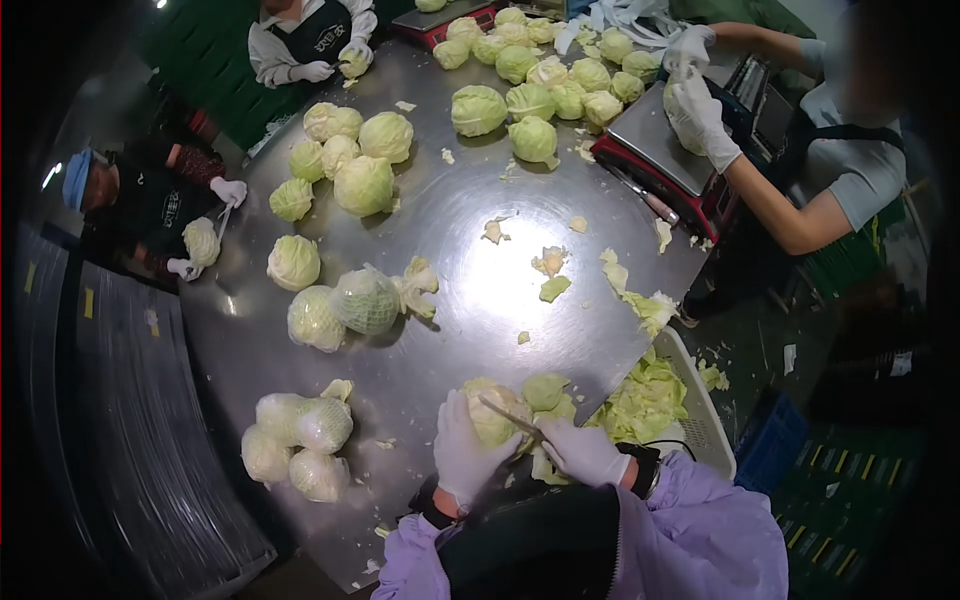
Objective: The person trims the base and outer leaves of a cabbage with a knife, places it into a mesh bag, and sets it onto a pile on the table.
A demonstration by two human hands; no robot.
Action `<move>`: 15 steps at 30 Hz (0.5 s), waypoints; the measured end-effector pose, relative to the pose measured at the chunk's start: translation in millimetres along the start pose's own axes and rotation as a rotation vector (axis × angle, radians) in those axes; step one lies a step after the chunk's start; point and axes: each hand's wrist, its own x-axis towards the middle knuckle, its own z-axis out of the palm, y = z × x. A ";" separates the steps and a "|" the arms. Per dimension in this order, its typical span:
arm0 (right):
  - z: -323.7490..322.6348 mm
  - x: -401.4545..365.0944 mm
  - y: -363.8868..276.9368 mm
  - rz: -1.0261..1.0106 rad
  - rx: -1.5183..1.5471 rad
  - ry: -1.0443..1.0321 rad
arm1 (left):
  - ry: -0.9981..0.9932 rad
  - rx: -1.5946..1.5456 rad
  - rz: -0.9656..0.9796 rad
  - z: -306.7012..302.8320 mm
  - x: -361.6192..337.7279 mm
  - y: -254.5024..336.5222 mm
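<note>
My gloved left hand (463,452) grips a cabbage (498,395) at the six o'clock edge of the counter (470,290). My right hand (582,452) is closed around a knife (508,415), its blade lying across the cabbage. From my hands, a crate (712,440) of trimmed leaves sits at three o'clock and wrapped cabbages (297,445) at nine.

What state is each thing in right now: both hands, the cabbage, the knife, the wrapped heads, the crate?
left hand: gloved, closed on the cabbage.
right hand: gloved, closed on the knife handle.
cabbage: unwrapped, outer leaves partly off, blade against it.
knife: held, blade laid across the cabbage.
wrapped cabbages: in film, clustered, untouched.
crate: heaped with loose leaves.
</note>
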 end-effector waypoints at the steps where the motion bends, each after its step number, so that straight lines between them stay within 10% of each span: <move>1: 6.9 0.3 1.7 -0.005 -0.036 -0.011 | -0.024 0.030 -0.022 -0.4 2.6 2.0; 15: 9.0 36.0 13.9 0.048 -0.028 -0.191 | -0.083 0.041 -0.020 -1.3 14.7 -2.6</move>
